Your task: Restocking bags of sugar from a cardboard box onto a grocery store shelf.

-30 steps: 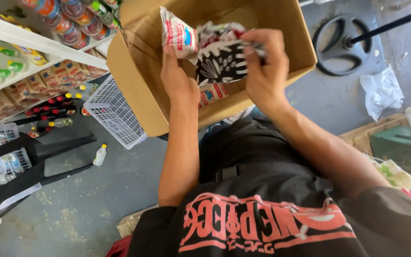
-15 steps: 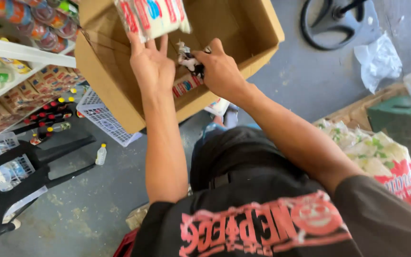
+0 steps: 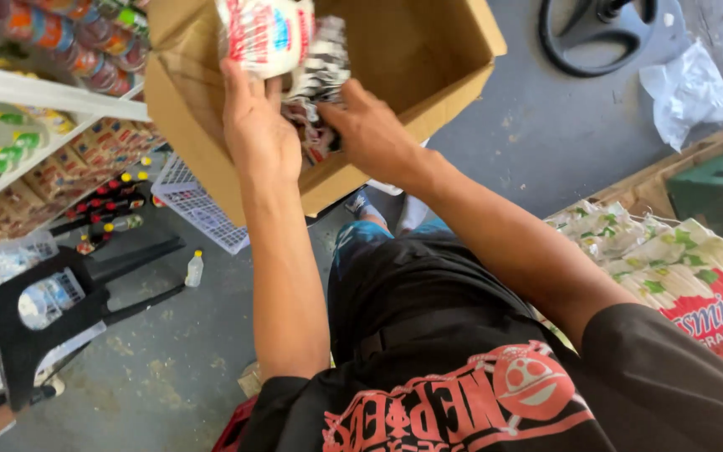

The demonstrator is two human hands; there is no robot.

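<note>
Seen from above, a seated person reaches both bare arms forward into an open cardboard box (image 3: pixel 428 75) that rests tilted over their lap. The left hand (image 3: pixel 257 125) is raised at the box's near wall, fingers curled up and closed around a white packet (image 3: pixel 263 29) with red and blue print, which it holds upright at the top edge of the view. The right hand (image 3: pixel 370 125) is just beside it, thumb and fingers closed on a bundle of black-and-white sachets (image 3: pixel 321 71) that stand inside the box, touching the white packet. Both grips look firm, though the fingertips are hidden behind the packets.

To the left stands a white shelf (image 3: pixel 52 96) stocked with coloured cans and small boxes, with a white wire basket (image 3: pixel 198 205) below it on the grey floor (image 3: pixel 537 125). A small bottle (image 3: pixel 195 269) with a yellow cap stands on the floor near a black plastic chair (image 3: pixel 35 318). To the right lies a rice sack (image 3: pixel 688 276), white with green and red print. A crumpled plastic bag (image 3: pixel 686 84) lies farther off.
</note>
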